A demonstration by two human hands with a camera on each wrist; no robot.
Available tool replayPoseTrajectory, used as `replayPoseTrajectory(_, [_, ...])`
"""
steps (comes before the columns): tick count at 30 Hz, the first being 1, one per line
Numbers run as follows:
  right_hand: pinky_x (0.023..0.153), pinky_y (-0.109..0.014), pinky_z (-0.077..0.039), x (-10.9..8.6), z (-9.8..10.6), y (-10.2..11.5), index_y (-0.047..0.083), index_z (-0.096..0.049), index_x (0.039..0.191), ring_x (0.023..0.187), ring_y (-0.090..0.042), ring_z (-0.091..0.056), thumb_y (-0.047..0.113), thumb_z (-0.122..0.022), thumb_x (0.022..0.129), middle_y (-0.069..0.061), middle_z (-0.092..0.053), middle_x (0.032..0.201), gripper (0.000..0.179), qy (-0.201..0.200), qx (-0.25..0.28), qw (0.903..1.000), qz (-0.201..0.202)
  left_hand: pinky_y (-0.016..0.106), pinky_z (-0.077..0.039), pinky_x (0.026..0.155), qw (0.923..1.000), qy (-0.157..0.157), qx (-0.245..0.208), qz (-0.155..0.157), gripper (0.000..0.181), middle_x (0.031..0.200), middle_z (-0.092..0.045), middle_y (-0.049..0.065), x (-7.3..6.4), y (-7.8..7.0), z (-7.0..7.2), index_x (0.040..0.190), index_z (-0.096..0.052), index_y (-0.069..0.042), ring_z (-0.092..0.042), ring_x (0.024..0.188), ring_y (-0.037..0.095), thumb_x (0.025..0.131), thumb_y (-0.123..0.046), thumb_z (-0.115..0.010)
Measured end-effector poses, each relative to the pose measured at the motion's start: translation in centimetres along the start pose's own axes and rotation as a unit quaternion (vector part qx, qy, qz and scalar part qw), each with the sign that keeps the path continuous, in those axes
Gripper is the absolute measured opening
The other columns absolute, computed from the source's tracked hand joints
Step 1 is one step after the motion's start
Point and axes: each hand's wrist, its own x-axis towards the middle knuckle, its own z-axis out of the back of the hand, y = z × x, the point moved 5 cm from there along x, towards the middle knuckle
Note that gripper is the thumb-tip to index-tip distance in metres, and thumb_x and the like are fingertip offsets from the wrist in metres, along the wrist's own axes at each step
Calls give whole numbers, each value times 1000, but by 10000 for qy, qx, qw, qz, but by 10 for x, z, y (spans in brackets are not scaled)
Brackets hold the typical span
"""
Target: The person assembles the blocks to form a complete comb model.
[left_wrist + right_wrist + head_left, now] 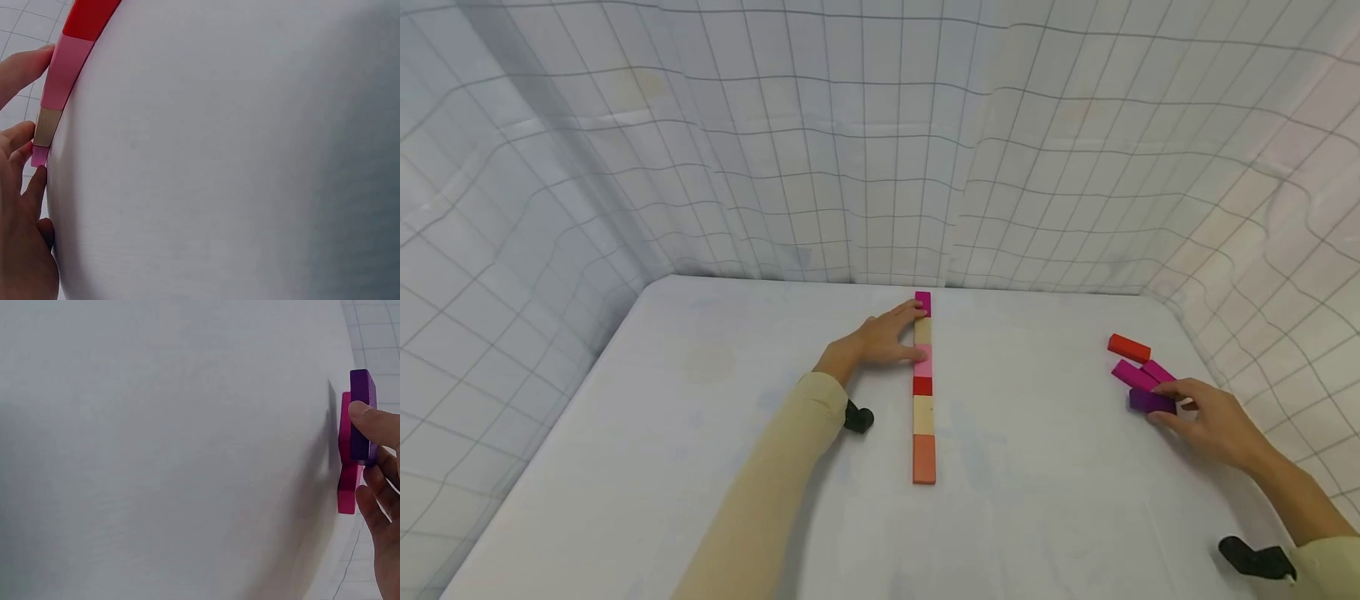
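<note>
Purple, at the right of the head view: small block (1152, 402) pinched between thumb and fingers of the right hand (1213, 421), close by the magenta blocks (1135, 375); contact with them unclear. Near frame centre, left hand (880, 337) spread wide, thumb at the pink block (927, 367), fingertips at the magenta end block (925, 297), nothing enclosed. Probably light, stiff, hard to break; perhaps slightly slippery on smooth faces. Best pinched across opposite long sides, near mid-length.
</note>
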Motion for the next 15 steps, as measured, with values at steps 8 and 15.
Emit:
replayPoseTrajectory(8, [69, -25, -51, 35, 5, 25, 2, -72, 112, 85, -27, -60, 9, -87, 82, -13, -69, 103, 34, -277, -24, 9973, 673, 62, -21, 118, 9998, 62, -175, -109, 84, 171, -19, 5, 2, 0, 1, 162, -32, -13, -19, 155, 24, 95, -50, -66])
replayPoseTrajectory(15, [77, -11, -49, 78, 0, 59, -1, -72, 111, 90, -31, -67, 6, -85, 86, -15, -70, 106, 29, -267, 514, 9936, 967, 63, -21, 118, 9994, 25, -321, -99, 83, 170, -22, 5, 2, -1, 1, 161, -34, -12, -22, 154, 24, 95, -48, -68])
